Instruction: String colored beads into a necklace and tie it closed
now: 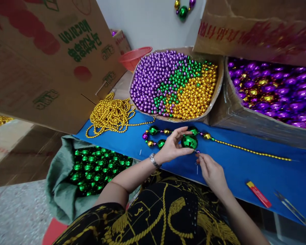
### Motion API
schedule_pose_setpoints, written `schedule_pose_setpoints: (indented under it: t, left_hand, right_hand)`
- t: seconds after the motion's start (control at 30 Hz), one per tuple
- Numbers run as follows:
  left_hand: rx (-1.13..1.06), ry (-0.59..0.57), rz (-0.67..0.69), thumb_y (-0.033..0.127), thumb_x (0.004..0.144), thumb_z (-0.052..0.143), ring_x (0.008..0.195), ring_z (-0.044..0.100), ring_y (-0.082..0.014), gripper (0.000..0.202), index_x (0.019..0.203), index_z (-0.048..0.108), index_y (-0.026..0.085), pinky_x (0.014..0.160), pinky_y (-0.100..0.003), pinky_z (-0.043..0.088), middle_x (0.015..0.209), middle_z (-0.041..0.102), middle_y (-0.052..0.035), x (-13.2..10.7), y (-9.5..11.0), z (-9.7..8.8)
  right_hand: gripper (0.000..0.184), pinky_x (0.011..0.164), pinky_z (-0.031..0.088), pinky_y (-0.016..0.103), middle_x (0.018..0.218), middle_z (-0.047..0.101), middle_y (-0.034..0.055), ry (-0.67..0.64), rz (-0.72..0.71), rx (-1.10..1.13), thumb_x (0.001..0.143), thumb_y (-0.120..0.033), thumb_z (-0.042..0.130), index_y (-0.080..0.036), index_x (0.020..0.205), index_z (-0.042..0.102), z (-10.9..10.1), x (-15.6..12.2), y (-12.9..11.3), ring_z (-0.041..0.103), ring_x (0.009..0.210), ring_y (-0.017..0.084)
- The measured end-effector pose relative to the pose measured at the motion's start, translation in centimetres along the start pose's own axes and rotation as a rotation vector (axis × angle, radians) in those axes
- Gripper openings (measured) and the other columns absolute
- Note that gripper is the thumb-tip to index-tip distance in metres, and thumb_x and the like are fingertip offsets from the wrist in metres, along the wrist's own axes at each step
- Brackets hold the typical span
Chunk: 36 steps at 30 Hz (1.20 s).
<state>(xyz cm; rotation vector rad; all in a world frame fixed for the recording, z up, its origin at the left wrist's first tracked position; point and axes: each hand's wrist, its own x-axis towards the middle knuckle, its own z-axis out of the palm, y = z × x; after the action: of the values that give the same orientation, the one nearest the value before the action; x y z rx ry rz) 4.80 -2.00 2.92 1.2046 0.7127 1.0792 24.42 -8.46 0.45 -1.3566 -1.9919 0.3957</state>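
My left hand, with a watch on its wrist, grips a large shiny green ball bead between thumb and fingers. Just right of it, my right hand is pinched close by a small purple bead; something thin, perhaps a needle or thread, shows at the fingertips. Behind my left hand lies a strung bead garland of green, gold and purple balls. A string of small gold beads runs from it to the right across the blue tabletop.
A box of small purple, green and gold beads stands behind my hands. Right of it is a box of larger purple balls. Gold bead chains lie left. A red-yellow cutter-like item and thread snips lie right. Green balls fill a sack below.
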Motion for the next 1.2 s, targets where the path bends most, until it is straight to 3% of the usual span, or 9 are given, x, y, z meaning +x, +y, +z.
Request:
schedule_pose_setpoints:
  t: [0.13, 0.2, 0.27, 0.37, 0.43, 0.5, 0.6, 0.83, 1.2]
  left_hand:
    - [0.116, -0.2, 0.022, 0.031, 0.076, 0.08, 0.129, 0.054, -0.0283, 0.074, 0.141, 0.044, 0.027, 0.099, -0.042, 0.051, 0.141, 0.054, -0.0145, 0.6, 1.9, -0.4]
    - [0.168, -0.233, 0.07, 0.036, 0.084, 0.071, 0.128, 0.055, -0.0274, 0.063, 0.141, 0.045, 0.026, 0.099, -0.042, 0.051, 0.141, 0.054, -0.0142, 1.8, 3.2, -1.3]
    - [0.317, -0.105, 0.163, 0.037, 0.09, 0.061, 0.12, 0.06, -0.0243, 0.046, 0.133, 0.053, 0.023, 0.096, -0.041, 0.052, 0.133, 0.06, -0.0131, 3.9, 4.5, -3.0]
    - [0.78, 0.145, 0.257, 0.032, 0.093, 0.055, 0.1, 0.065, -0.0208, 0.028, 0.115, 0.063, 0.018, 0.09, -0.038, 0.052, 0.109, 0.069, -0.0111, 8.2, 5.8, -6.0]
    - [1.131, 0.145, 0.199, 0.024, 0.091, 0.054, 0.094, 0.064, -0.0214, 0.022, 0.107, 0.065, 0.016, 0.088, -0.038, 0.05, 0.101, 0.07, -0.0106, 11.1, 6.0, -7.6]
    - [1.422, 0.069, 0.081, 0.02, 0.09, 0.051, 0.096, 0.063, -0.0233, 0.022, 0.106, 0.066, 0.015, 0.088, -0.038, 0.049, 0.101, 0.069, -0.0116, 13.3, 5.7, -8.5]
    - [1.677, -0.027, -0.059, 0.022, 0.091, 0.049, 0.102, 0.061, -0.0269, 0.026, 0.11, 0.065, 0.015, 0.085, -0.037, 0.049, 0.107, 0.068, -0.0144, 15.0, 5.0, -8.6]
    - [1.814, -0.089, -0.136, 0.018, 0.091, 0.046, 0.106, 0.059, -0.0295, 0.029, 0.113, 0.065, 0.014, 0.082, -0.038, 0.048, 0.109, 0.065, -0.0166, 15.8, 4.0, -8.3]
    - [1.695, -0.005, -0.04, 0.025, 0.089, 0.05, 0.097, 0.063, -0.023, 0.029, 0.112, 0.068, 0.02, 0.082, -0.032, 0.048, 0.107, 0.068, -0.0103, 15.6, 4.4, -9.0]
  right_hand:
    - [0.019, 0.07, 0.054, 0.025, 0.089, 0.066, 0.0059, 0.041, 0.036, 0.044, 0.098, -0.026, 0.047, -0.021, 0.091, 0.064, -0.6, 0.5, 0.1, 0.067, 0.078, 0.015]
    - [0.022, 0.067, 0.052, 0.024, 0.083, 0.064, 0.0047, 0.046, 0.051, 0.074, 0.097, -0.027, 0.048, -0.021, 0.081, 0.062, -1.2, 0.7, 0.2, 0.064, 0.074, 0.015]
    - [0.023, 0.065, 0.051, 0.024, 0.08, 0.063, 0.0038, 0.059, 0.06, 0.097, 0.097, -0.027, 0.049, -0.021, 0.077, 0.059, -1.8, 0.5, 0.4, 0.063, 0.072, 0.014]
    - [0.019, 0.064, 0.05, 0.025, 0.081, 0.063, 0.0038, 0.103, 0.079, 0.102, 0.095, -0.027, 0.052, -0.021, 0.08, 0.06, -2.4, 0.2, 1.0, 0.063, 0.072, 0.015]
    - [0.017, 0.064, 0.05, 0.025, 0.081, 0.062, 0.0037, 0.131, 0.091, 0.097, 0.095, -0.027, 0.053, -0.021, 0.082, 0.062, -2.7, -0.1, 1.4, 0.062, 0.072, 0.015]
    - [0.015, 0.063, 0.049, 0.024, 0.081, 0.062, 0.0032, 0.148, 0.099, 0.09, 0.095, -0.027, 0.054, -0.021, 0.082, 0.062, -2.9, -0.3, 1.5, 0.062, 0.071, 0.014]
    - [0.014, 0.062, 0.048, 0.023, 0.081, 0.061, 0.0023, 0.168, 0.105, 0.073, 0.094, -0.026, 0.055, -0.021, 0.082, 0.062, -3.4, -0.6, 1.6, 0.061, 0.07, 0.013]
    - [0.013, 0.063, 0.047, 0.024, 0.08, 0.061, 0.0014, 0.182, 0.132, 0.059, 0.093, -0.024, 0.056, -0.021, 0.081, 0.061, -4.0, -1.0, 2.0, 0.06, 0.07, 0.013]
    - [0.012, 0.064, 0.046, 0.024, 0.08, 0.062, 0.0013, 0.172, 0.145, 0.053, 0.093, -0.025, 0.056, -0.02, 0.084, 0.062, -3.7, -0.6, 1.5, 0.061, 0.072, 0.013]
